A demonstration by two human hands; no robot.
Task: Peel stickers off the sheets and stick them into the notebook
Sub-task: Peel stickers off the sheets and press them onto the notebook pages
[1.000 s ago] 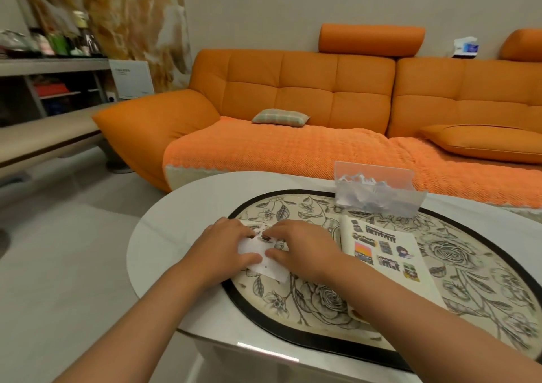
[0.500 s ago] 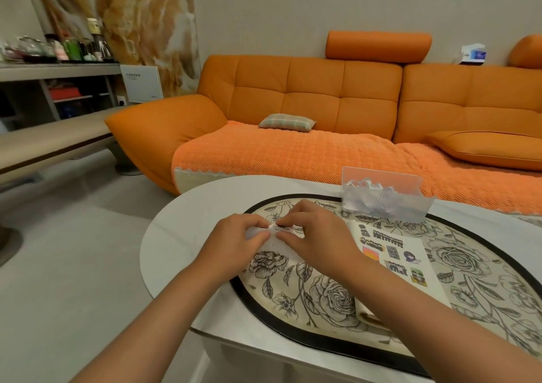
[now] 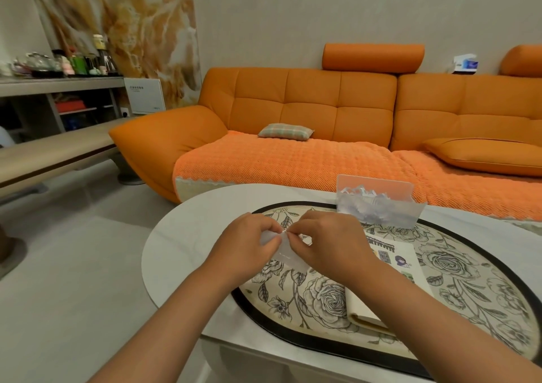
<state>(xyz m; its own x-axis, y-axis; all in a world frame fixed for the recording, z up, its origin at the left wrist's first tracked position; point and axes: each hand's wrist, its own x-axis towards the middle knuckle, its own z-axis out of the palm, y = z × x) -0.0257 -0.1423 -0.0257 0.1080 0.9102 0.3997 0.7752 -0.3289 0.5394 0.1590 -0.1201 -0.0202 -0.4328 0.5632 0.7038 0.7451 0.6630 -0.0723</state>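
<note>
Over the desk (image 3: 181, 253), the sticker sheet (image 3: 289, 258) is pinched in the left hand (image 3: 246, 246) grip; its top edge is nipped by the right hand (image 3: 331, 244), apparently mid-peel. Several stickers (image 3: 390, 258) are already stuck in the open notebook (image 3: 362, 306), right; more seemingly remain.

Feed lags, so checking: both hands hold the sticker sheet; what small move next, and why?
Probably peel: the right hand pinches the top edge of the sticker sheet, the left hand steadies it, and the notebook lies open just right.
</note>
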